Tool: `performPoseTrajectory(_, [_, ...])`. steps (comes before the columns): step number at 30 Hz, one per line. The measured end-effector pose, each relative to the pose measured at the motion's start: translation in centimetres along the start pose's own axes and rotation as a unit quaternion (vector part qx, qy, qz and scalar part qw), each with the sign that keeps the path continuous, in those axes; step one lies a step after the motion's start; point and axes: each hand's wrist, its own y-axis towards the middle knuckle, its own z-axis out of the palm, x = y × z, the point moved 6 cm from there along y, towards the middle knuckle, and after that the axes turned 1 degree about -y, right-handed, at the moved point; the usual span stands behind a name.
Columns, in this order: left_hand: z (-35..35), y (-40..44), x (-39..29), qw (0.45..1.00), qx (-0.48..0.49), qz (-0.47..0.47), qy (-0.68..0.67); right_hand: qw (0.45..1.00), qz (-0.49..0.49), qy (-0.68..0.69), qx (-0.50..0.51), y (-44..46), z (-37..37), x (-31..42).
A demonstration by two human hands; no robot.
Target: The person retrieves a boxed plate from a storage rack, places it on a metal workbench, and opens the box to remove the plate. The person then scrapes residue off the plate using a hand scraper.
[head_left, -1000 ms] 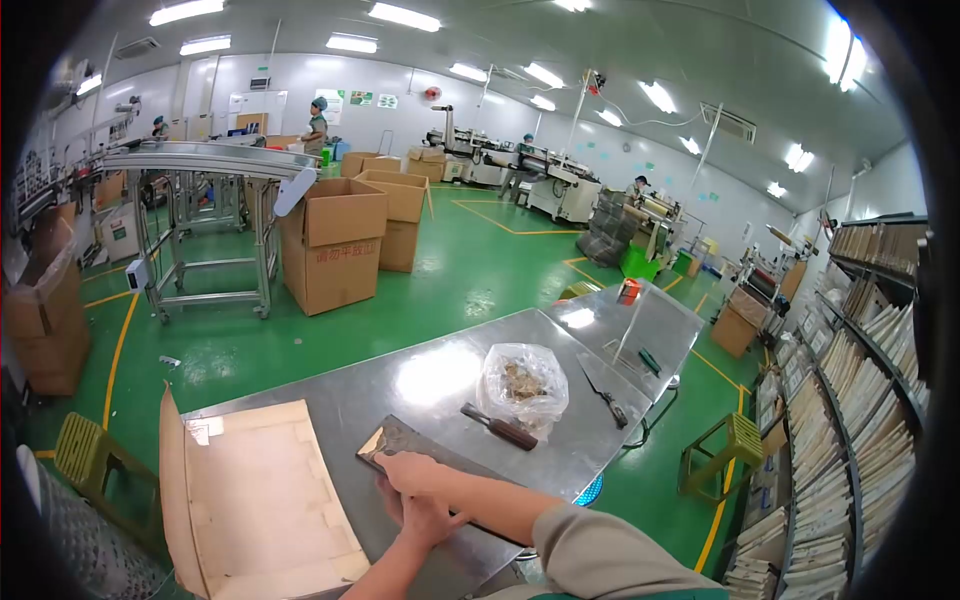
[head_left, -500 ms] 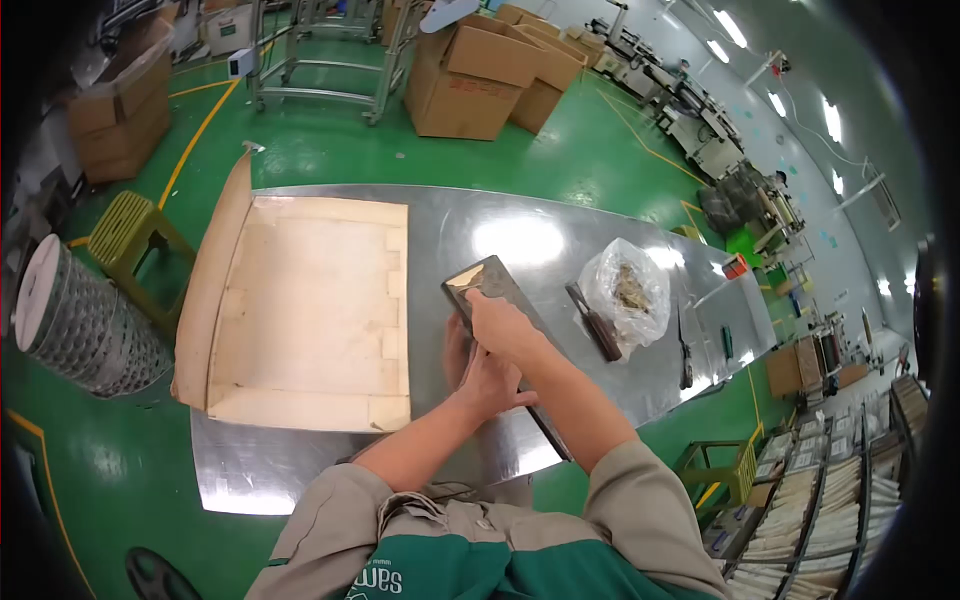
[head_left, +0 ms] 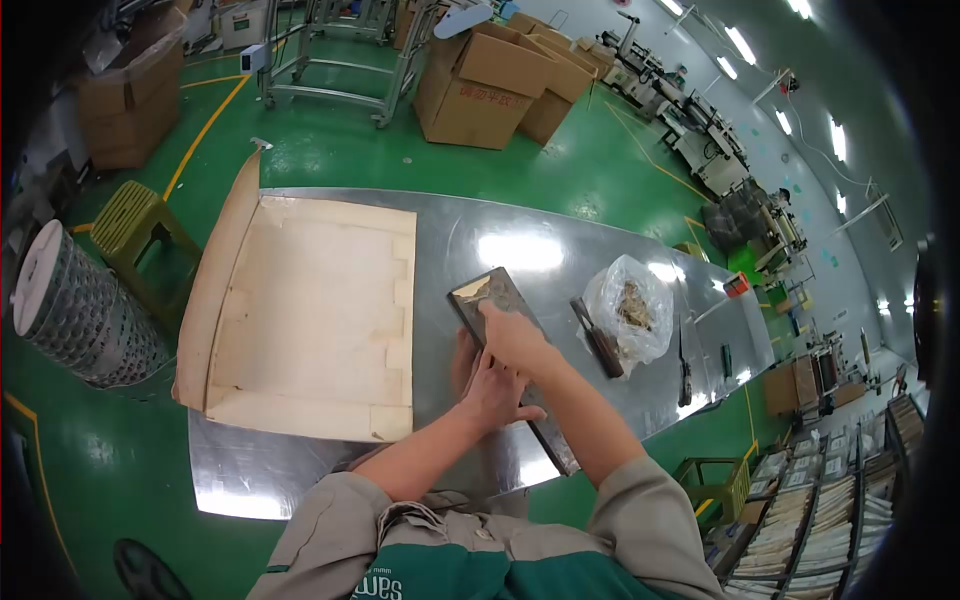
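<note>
Your view has tipped down onto the bench; work stays at the dark board, slanting eleven to five o'clock. Your left hand curls around its edge; your right hand bends, grip unclear, at its eleven-o'clock gold patch.

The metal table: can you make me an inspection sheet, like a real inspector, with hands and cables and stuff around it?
Surface: metal table, shiny with glare.
Job's things: long dark board, gold-coloured patch near its far end.
Clutter: open cardboard tray; clear bag with brown bits; brown-handled tool beside it; thin dark tool farther right.
Hands: right hand touches the board; left hand against it, grip partly hidden.
Cables: thin cord near the ceiling lights.
Surroundings: green floor, cardboard boxes, olive stool, loaded shelves.
</note>
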Motion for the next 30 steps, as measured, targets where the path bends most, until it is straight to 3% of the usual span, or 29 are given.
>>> performPoseTrajectory(9, [0.0,0.2,-0.1,0.999,0.034,-0.012,0.034,0.999,-0.008,0.011,-0.049,1.3,0.2,-2.2])
performPoseTrajectory(12, [-0.5,0.5,-0.1,0.999,0.034,-0.015,0.033,0.998,-0.041,0.023,-0.046,1.8,-0.3,-2.4])
performPoseTrajectory(16, [-0.3,0.4,0.0,0.999,0.019,-0.017,0.043,1.000,-0.016,-0.019,-0.015,1.0,-0.3,-2.5])
performPoseTrajectory(20, [-0.4,0.7,0.3,0.998,0.048,-0.024,0.034,0.999,0.012,-0.012,-0.052,1.6,0.1,-2.3])
performPoseTrajectory(25, [-0.5,0.5,0.1,0.998,0.051,-0.034,0.031,0.999,-0.005,0.039,-0.002,1.3,-0.4,-3.5])
performPoseTrajectory(28, [-0.6,0.7,0.1,0.998,0.050,-0.027,0.034,0.998,-0.013,0.008,-0.056,2.9,-0.9,-3.2])
performPoseTrajectory(30, [-0.6,0.6,-0.1,0.998,0.038,-0.027,0.041,0.999,-0.010,0.018,-0.030,3.0,-0.8,-3.7])
